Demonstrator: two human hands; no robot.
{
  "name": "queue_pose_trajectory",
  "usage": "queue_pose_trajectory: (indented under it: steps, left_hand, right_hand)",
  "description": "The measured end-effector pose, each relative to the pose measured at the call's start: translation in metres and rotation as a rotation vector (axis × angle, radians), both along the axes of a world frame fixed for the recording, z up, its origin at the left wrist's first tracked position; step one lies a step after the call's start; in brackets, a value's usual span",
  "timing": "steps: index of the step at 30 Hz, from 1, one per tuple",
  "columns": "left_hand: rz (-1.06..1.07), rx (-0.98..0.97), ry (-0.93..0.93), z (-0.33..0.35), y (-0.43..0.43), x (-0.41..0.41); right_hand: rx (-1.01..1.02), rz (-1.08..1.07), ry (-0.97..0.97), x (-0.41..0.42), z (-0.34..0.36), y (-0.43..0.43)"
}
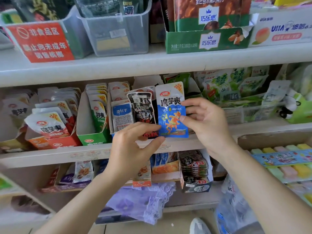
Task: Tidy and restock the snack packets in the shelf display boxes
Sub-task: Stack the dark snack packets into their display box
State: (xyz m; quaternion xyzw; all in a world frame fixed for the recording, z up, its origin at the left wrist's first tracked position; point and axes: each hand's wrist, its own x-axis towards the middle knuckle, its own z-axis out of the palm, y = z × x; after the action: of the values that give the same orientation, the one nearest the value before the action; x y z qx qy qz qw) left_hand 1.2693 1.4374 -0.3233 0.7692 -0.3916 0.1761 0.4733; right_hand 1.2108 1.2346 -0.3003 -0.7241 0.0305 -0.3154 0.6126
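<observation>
My right hand (203, 123) pinches blue packet (172, 112), left hand (133, 149) pinches black packet (142, 108); thin grips, either may slip to floor (177, 222).

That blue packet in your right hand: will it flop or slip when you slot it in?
Probably light: the right hand pinches the blue packet by one edge and it stands upright, so fairly stiff. Its glossy film looks slippery; grip firmly.
</observation>
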Motion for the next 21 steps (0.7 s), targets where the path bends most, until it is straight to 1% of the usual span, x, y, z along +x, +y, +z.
queue_pose_trajectory:
  steps: [6,10,13,14,18,21]
  left_hand:
    - [-0.038,-0.184,0.435,-0.001,0.027,-0.002]
    - [0.022,-0.364,0.639,-0.002,0.041,0.003]
    - [-0.024,-0.489,0.821,-0.002,0.049,0.008]
    - [-0.032,-0.5,0.842,-0.003,0.053,0.011]
    - [0.052,-0.515,0.788,-0.007,0.07,0.023]
    - [0.115,-0.648,0.801,-0.006,0.084,0.035]
  right_hand:
    - [-0.009,0.136,0.059,0.008,-0.011,0.028]
    - [-0.018,0.208,0.101,0.014,-0.016,0.048]
    - [0.01,0.26,0.122,0.022,-0.018,0.067]
    - [0.022,0.268,0.128,0.024,-0.019,0.074]
    - [-0.029,0.244,0.134,0.036,-0.023,0.098]
    - [-0.061,0.246,0.15,0.043,-0.022,0.11]
